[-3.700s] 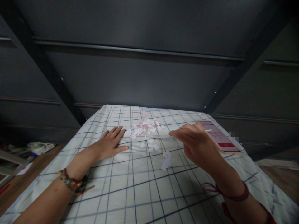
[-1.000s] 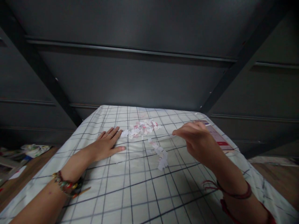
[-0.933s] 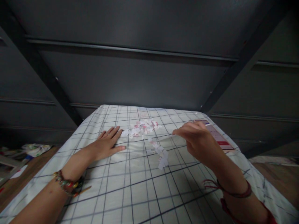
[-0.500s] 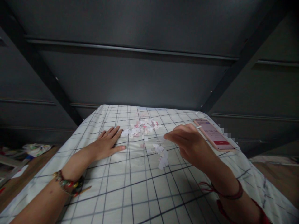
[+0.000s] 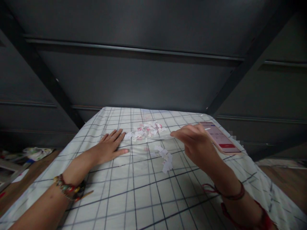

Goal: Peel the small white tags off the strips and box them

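Your left hand (image 5: pixel 111 148) lies spread flat while your right hand (image 5: pixel 196 142) pinches a pale strip (image 5: pixel 164 137), just shifted from the nearer paper trail (image 5: pixel 166 156) to the main heap (image 5: pixel 147 130) toward the checked cloth's (image 5: pixel 117 204) far edge, apparently leaving the two clusters apart.

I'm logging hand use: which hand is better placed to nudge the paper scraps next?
Probably the right hand: it holds a thin pale stick pointing toward the paper scraps. The left hand lies flat on the checked cloth.
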Demonstrator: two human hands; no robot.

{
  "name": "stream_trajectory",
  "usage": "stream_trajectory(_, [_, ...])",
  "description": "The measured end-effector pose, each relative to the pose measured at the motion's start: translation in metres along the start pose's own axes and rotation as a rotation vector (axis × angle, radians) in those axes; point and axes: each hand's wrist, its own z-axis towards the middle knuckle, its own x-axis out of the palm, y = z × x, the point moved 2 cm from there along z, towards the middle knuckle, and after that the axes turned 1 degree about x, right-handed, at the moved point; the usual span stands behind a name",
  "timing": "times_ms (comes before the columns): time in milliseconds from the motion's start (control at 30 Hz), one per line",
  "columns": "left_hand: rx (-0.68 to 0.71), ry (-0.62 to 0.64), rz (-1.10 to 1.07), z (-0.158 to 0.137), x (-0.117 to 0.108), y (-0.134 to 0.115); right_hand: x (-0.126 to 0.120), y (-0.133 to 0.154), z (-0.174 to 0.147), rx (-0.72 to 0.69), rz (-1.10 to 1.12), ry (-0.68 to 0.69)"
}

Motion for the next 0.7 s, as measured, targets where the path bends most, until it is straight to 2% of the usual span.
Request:
stream_trajectory(167, [-0.022,0.04,0.014,-0.001,-0.002,-0.002,0.015,0.012,0.003,-0.064,0.046,0.024])
stream_trajectory(300, [-0.017,0.029,0.028,-0.001,-0.002,-0.002,0.007,0.008,0.001,-0.081,0.046,0.063])
stream_trajectory(500, [-0.015,0.051,0.028,-0.003,-0.005,-0.005,-0.005,-0.005,-0.002,-0.033,0.035,-0.03])
stream_trajectory(700, [-0.018,0.034,0.024,-0.002,-0.004,-0.004,-0.003,-0.003,-0.001,-0.037,0.057,0.032])
